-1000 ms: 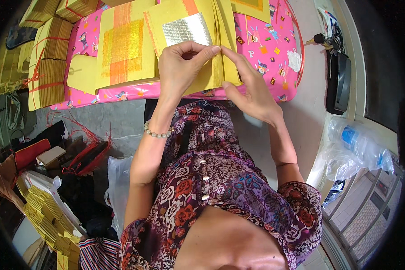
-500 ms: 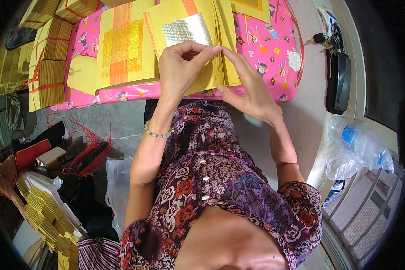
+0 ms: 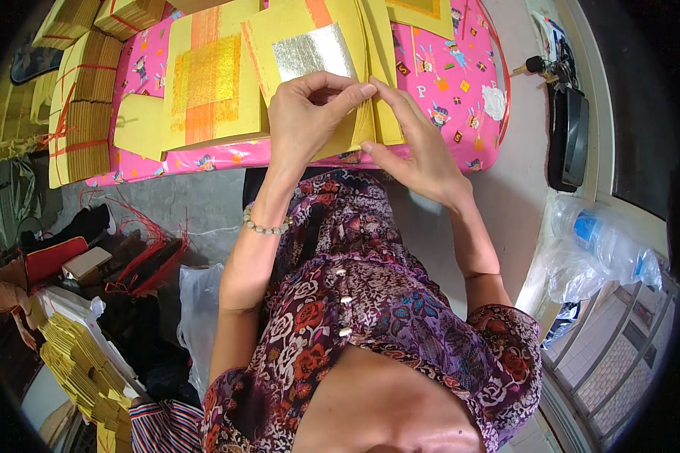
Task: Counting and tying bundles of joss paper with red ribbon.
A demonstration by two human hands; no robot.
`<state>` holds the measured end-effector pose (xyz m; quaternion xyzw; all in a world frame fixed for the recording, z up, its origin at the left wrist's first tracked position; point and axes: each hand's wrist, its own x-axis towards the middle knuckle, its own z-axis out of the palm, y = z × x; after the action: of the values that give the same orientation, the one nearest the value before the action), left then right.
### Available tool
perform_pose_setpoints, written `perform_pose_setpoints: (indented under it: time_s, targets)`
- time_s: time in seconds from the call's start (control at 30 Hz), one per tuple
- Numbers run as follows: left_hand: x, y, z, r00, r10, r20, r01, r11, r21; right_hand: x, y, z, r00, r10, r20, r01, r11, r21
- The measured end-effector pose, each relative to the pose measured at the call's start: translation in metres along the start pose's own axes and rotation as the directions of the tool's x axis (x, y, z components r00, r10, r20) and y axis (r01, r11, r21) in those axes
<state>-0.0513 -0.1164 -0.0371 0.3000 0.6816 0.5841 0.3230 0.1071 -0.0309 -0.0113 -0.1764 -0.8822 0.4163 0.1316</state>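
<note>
Head view: silver-patched yellow papers (image 3: 313, 51) lie partly under the left hand (image 3: 304, 113), whose pinch I cannot tell, and against the right hand (image 3: 423, 147), its thumb and forefinger apart. They look untied; left of the grip, red-tied bundles (image 3: 87, 83) seem finished.

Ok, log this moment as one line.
left hand: on silver-patched papers | right hand: at their right side | beside: gold-patched papers | beneath: pink cover

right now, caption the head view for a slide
Left hand and right hand touching yellow papers on a pink tablecloth.
</note>
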Motion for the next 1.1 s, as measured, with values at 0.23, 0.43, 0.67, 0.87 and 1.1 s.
perform_pose_setpoints:
  time_s: [0.23,0.43,0.67,0.87,1.1]
  targets:
    - [-0.0011,0.0017,0.001,1.0,0.019,-0.022,-0.019,1.0,0.016,-0.0014,0.0,0.0007,1.0,-0.02,-0.014,0.02,1.0,-0.009]
    - [-0.0011,-0.0008,0.0032,0.999,0.018,-0.032,-0.018,1.0,0.018,-0.0015,0.0019,0.0048,0.998,0.003,-0.057,0.0,0.999,0.049]
    - [-0.0012,0.0011,0.0035,0.999,0.0,-0.038,0.0,1.0,0.015,-0.0002,0.0039,0.0066,0.995,-0.019,-0.099,0.031,0.993,0.117]
    - [-0.0013,0.0016,0.0034,0.999,0.008,-0.035,-0.007,1.0,0.015,0.0002,0.004,0.0049,0.998,-0.002,-0.065,0.008,0.997,0.082]
    - [-0.0009,-0.002,0.0035,0.999,0.017,-0.033,-0.017,1.0,0.004,-0.0002,0.006,0.0059,0.997,-0.01,-0.081,0.016,0.997,0.071]
